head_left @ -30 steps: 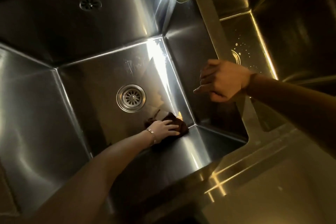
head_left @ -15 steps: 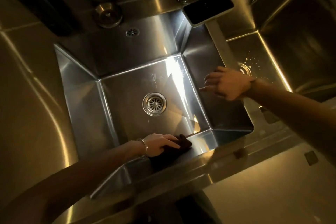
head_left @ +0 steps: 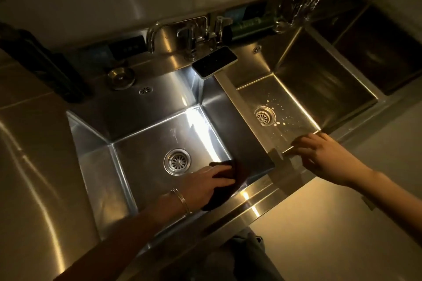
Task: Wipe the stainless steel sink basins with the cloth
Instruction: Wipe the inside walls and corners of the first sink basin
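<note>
A dark cloth [head_left: 225, 191] lies against the near right wall of the large left basin [head_left: 146, 143], right of its round drain [head_left: 177, 162]. My left hand [head_left: 205, 183], with bangles on the wrist, presses flat on the cloth and grips it. My right hand [head_left: 319, 155] rests with fingers spread on the front rim of the smaller right basin [head_left: 294, 98], holding nothing. That basin has a drain [head_left: 265, 116] with pale droplets scattered beside it. A steel divider [head_left: 246, 112] separates the two basins.
A phone [head_left: 214, 61] lies face up on the ledge behind the divider, under the tap [head_left: 189, 34]. A round metal plug [head_left: 121, 77] sits on the back ledge at left. A dark third compartment [head_left: 374, 52] is at far right. Steel counter [head_left: 29, 166] flanks the left basin.
The view has pulled back and up, showing both basins. My left hand has slid the cloth up the near wall. My right hand has moved from the divider to the right basin's front rim.
</note>
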`<state>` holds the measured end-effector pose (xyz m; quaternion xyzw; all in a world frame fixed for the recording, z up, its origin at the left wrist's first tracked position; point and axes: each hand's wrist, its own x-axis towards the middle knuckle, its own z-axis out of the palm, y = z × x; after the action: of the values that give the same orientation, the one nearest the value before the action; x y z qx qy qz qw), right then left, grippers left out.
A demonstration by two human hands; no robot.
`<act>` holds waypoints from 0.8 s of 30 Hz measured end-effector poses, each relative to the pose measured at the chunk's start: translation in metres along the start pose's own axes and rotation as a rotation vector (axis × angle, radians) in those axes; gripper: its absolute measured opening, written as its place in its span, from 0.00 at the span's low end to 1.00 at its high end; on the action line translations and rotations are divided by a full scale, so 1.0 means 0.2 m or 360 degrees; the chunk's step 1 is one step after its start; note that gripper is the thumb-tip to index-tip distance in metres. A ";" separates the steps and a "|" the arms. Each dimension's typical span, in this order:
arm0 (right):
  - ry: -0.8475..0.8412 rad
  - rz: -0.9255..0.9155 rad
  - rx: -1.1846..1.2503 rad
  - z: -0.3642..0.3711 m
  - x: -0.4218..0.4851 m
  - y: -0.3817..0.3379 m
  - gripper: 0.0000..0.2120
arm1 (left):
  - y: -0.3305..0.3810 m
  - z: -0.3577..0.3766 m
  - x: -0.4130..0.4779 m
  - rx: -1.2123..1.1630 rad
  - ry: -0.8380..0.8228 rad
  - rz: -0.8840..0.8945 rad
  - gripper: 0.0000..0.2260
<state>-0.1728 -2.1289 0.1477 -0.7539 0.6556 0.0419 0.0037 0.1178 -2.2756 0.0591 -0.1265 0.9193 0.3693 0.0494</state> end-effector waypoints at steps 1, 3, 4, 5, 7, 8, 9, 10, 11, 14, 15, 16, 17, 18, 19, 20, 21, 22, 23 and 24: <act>0.0005 0.0017 -0.0004 -0.01 -0.04 0.01 0.23 | 0.03 -0.02 0.04 0.0035 0.0075 -0.0021 0.21; 0.0011 0.0038 0.0007 -0.03 -0.08 0.04 0.24 | 0.09 -0.06 0.11 0.0152 0.0199 -0.0026 0.21; 0.0012 0.0048 0.0032 -0.03 -0.10 0.05 0.23 | 0.12 -0.07 0.15 0.0216 0.0263 -0.0001 0.20; 0.0013 0.0048 0.0053 -0.03 -0.11 0.07 0.23 | 0.15 -0.08 0.19 0.0277 0.0319 0.0028 0.20; -0.0009 0.0033 0.0069 -0.03 -0.14 0.13 0.22 | 0.22 -0.10 0.27 0.0398 0.0346 0.0020 0.20; -0.0032 0.0027 0.0083 -0.03 -0.15 0.16 0.21 | 0.25 -0.11 0.31 0.0441 0.0336 -0.0018 0.20; -0.0060 0.0021 0.0101 -0.02 -0.17 0.21 0.21 | 0.28 -0.10 0.36 0.0458 0.0325 -0.0065 0.21; -0.0080 0.0011 0.0119 -0.02 -0.18 0.26 0.21 | 0.31 -0.10 0.41 0.0452 0.0324 -0.0107 0.21; -0.0090 0.0002 0.0130 -0.01 -0.20 0.32 0.21 | 0.35 -0.09 0.45 0.0434 0.0337 -0.0138 0.21; -0.0154 0.0044 0.0137 0.02 -0.25 0.51 0.24 | 0.46 -0.07 0.59 0.0352 0.0423 -0.0213 0.22; -0.0179 0.0049 0.0156 0.04 -0.26 0.57 0.24 | 0.50 -0.06 0.64 0.0323 0.0469 -0.0236 0.22; -0.0179 0.0046 0.0186 0.05 -0.27 0.62 0.25 | 0.54 -0.04 0.70 0.0308 0.0522 -0.0244 0.22; -0.0168 0.0037 0.0212 0.06 -0.27 0.67 0.25 | 0.57 -0.03 0.75 0.0305 0.0570 -0.0244 0.22; -0.0165 0.0020 0.0226 0.06 -0.27 0.72 0.25 | 0.60 -0.01 0.81 0.0309 0.0605 -0.0243 0.22; -0.0173 0.0000 0.0227 0.06 -0.27 0.76 0.26 | 0.63 0.00 0.87 0.0319 0.0628 -0.0242 0.23; -0.0180 -0.0015 0.0221 0.06 -0.27 0.80 0.27 | 0.66 0.02 0.92 0.0331 0.0650 -0.0242 0.22; -0.0180 -0.0022 0.0219 0.06 -0.27 0.84 0.27 | 0.69 0.03 0.96 0.0335 0.0676 -0.0245 0.22; -0.0173 -0.0022 0.0230 0.06 -0.27 0.87 0.28 | 0.71 0.04 0.99 0.0312 0.0706 -0.0259 0.22; -0.0163 -0.0019 0.0253 0.05 -0.27 0.90 0.29 | 0.73 0.05 1.02 0.0262 0.0744 -0.0285 0.21; -0.0150 -0.0023 0.0288 0.05 -0.27 0.93 0.30 | 0.74 0.06 1.05 0.0208 0.0784 -0.0318 0.21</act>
<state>-0.3647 -2.1015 0.1509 -0.7525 0.6503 0.0179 0.1028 -0.1250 -2.2063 0.1112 -0.2992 0.9084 0.2607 -0.1315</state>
